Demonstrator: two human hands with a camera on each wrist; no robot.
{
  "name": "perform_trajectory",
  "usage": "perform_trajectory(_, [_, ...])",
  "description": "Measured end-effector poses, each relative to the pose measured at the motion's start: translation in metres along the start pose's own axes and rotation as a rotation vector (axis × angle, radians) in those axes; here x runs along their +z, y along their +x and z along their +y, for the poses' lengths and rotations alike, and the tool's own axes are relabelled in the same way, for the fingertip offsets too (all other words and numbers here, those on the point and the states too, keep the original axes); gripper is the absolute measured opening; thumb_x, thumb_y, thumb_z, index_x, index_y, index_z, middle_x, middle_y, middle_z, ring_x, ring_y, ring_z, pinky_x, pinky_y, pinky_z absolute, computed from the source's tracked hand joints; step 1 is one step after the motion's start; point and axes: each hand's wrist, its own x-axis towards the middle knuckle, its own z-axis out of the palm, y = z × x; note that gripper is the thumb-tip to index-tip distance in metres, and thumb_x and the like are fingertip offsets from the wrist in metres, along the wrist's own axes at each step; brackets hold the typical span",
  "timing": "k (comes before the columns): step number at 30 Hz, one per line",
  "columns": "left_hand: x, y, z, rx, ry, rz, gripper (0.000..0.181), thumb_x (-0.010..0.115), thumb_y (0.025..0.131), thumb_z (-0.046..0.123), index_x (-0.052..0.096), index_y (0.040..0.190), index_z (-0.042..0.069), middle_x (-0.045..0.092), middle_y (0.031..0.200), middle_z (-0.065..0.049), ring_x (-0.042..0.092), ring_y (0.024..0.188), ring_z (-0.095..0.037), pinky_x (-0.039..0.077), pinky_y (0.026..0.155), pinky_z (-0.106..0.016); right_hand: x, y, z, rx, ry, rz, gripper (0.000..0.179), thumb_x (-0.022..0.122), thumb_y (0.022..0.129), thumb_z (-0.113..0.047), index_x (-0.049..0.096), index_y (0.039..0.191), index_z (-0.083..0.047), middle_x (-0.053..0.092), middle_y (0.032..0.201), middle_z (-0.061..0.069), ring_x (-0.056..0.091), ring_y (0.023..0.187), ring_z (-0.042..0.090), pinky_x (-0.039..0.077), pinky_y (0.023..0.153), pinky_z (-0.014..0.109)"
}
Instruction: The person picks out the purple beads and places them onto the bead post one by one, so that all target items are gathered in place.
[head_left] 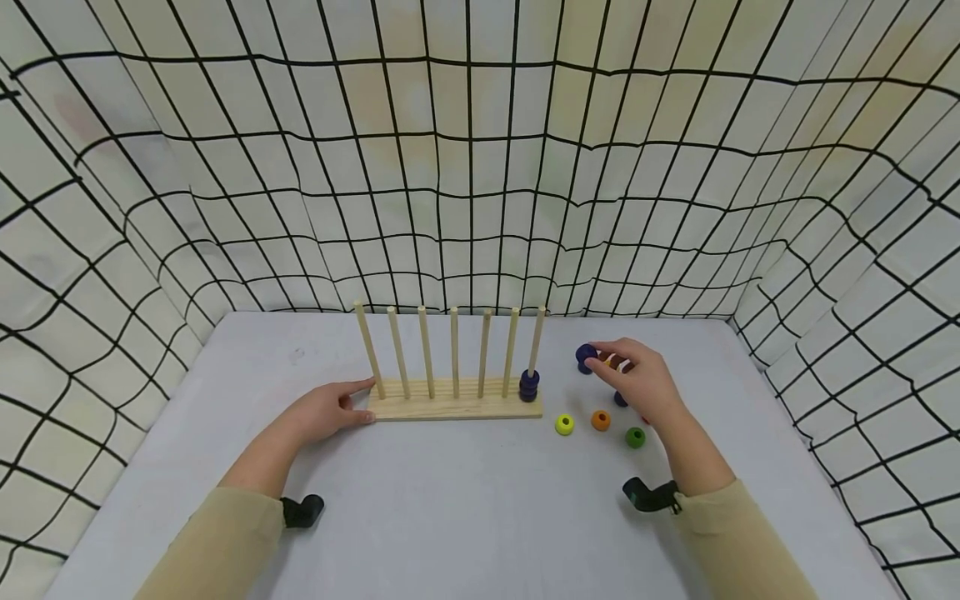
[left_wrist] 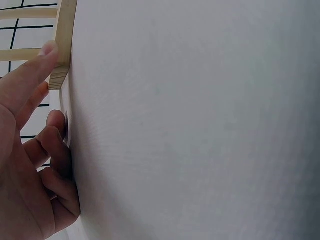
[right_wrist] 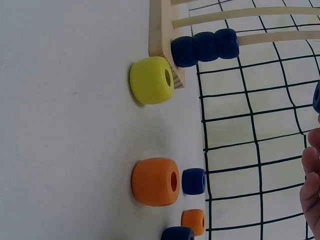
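A wooden peg rack [head_left: 457, 408] with several upright pegs stands on the table. Three dark blue beads [head_left: 528, 386] are stacked on its rightmost peg; the right wrist view shows them as well [right_wrist: 205, 47]. My left hand [head_left: 322, 408] pinches the rack's left end, thumb along the front edge and index finger behind. Held between the fingertips of my right hand [head_left: 643, 382] is another dark blue bead [head_left: 586, 354], raised to the right of that peg. Only the edge of this bead [right_wrist: 317, 97] enters the right wrist view. The right hand partly covers loose beads beneath it.
Right of the rack lie a yellow bead [head_left: 564, 425], an orange bead [head_left: 601, 420] and a green bead [head_left: 635, 437]. A loose blue bead [head_left: 620, 399] sits by the right hand. Black-lined netting [head_left: 472, 167] surrounds the white table [head_left: 465, 517].
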Motion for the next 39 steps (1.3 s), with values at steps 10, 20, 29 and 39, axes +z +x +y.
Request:
perform_trajectory(10, [0.0, 0.001, 0.0, -0.001, 0.003, 0.001, 0.072, 0.074, 0.089, 0.041, 0.045, 0.151, 0.019, 0.048, 0.081, -0.005, 0.043, 0.072, -0.02, 0.033, 0.064, -0.035, 0.001, 0.003, -0.01, -0.019, 0.026, 0.026, 0.047, 0.066, 0.093, -0.049, 0.067, 0.129, -0.02, 0.063, 0.108, 0.002, 0.054, 0.096, 0.021, 0.047, 0.078, 0.037])
perform_trajectory(20, [0.0, 0.006, -0.005, 0.01, 0.003, 0.003, 0.073, 0.074, 0.088, 0.041, 0.045, 0.151, 0.02, 0.048, 0.08, -0.005, 0.042, 0.071, -0.02, 0.033, 0.063, -0.034, 0.003, 0.006, -0.021, -0.06, 0.026, 0.079, 0.043, 0.069, 0.093, -0.043, 0.068, 0.127, -0.017, 0.064, 0.106, 0.003, 0.057, 0.093, 0.021, 0.049, 0.079, 0.038])
perform_trajectory(29, [0.0, 0.005, -0.003, 0.008, 0.005, 0.002, 0.073, 0.075, 0.088, 0.04, 0.045, 0.151, 0.018, 0.048, 0.079, -0.005, 0.042, 0.07, -0.02, 0.033, 0.063, -0.034, 0.006, 0.007, -0.031, -0.08, 0.023, 0.109, 0.041, 0.071, 0.093, -0.038, 0.069, 0.126, -0.015, 0.065, 0.105, 0.003, 0.057, 0.093, 0.02, 0.049, 0.079, 0.038])
perform_trajectory(39, [0.001, 0.006, -0.006, 0.004, 0.004, 0.004, 0.074, 0.075, 0.087, 0.041, 0.045, 0.15, 0.019, 0.048, 0.079, -0.005, 0.042, 0.071, -0.019, 0.033, 0.063, -0.034, 0.007, 0.012, -0.041, -0.069, 0.039, 0.127, 0.043, 0.07, 0.093, -0.04, 0.068, 0.128, -0.015, 0.064, 0.108, 0.004, 0.057, 0.096, 0.02, 0.049, 0.083, 0.039])
